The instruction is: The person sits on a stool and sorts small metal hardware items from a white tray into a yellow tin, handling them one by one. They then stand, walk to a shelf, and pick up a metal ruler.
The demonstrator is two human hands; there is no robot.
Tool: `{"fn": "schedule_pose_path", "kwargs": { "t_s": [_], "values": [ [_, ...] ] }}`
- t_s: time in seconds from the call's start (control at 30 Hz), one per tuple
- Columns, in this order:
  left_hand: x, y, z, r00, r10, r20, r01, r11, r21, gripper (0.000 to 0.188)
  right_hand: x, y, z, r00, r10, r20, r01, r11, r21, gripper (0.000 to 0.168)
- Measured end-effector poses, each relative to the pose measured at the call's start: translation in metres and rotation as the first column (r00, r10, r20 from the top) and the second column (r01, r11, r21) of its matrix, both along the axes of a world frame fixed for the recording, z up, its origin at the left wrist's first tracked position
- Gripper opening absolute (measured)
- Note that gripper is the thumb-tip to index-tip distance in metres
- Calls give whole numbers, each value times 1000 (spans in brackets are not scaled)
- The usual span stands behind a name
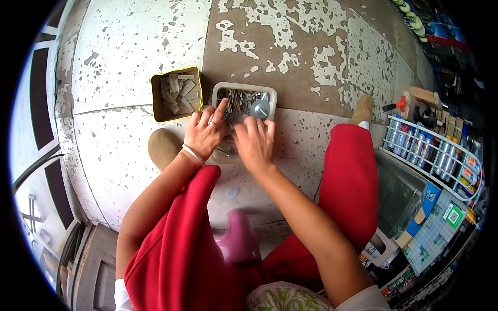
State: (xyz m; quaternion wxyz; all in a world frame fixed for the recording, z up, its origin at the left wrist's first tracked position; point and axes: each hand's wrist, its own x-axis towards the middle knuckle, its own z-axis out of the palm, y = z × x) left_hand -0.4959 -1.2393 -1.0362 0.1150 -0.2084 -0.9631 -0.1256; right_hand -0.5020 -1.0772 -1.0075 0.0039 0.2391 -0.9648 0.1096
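A cream plastic tray on the floor holds a jumble of nails, screws and other small metal hardware. A grey round disc with a short stem lies at its right side. My left hand reaches over the tray's near left part, index finger stretched forward. Beside it my right hand has its fingers bent down over the near part. The fingertips come close together, and whether they pinch anything is hidden. Left of the tray stands a yellow-rimmed box with several flat strips of small metal pieces.
My shoes flank the tray on the worn tiled floor. A pink stool is between my legs. At right stand a white wire rack of spray cans and a red-headed hammer. A wooden door panel is at lower left.
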Motion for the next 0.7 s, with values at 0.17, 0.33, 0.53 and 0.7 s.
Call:
{"fn": "schedule_pose_path", "kwargs": {
  "t_s": [0.17,0.33,0.53,0.7],
  "values": [
    [-3,-2,-3,1000,11,13,-11,1000,-26,14,-8,0,-7,996,78,-46,-80,996,-42,8],
    [-4,0,-3,1000,9,4,-9,1000,4,14,-9,2,-11,990,118,-73,-122,991,-50,7],
    [-2,-2,-2,998,-9,55,8,1000,28,13,6,10,10,987,-157,36,161,949,-271,14],
    [-8,5,-4,995,-13,96,15,1000,-16,15,41,10,13,622,-514,590,782,441,-440,12]
  ]
}}
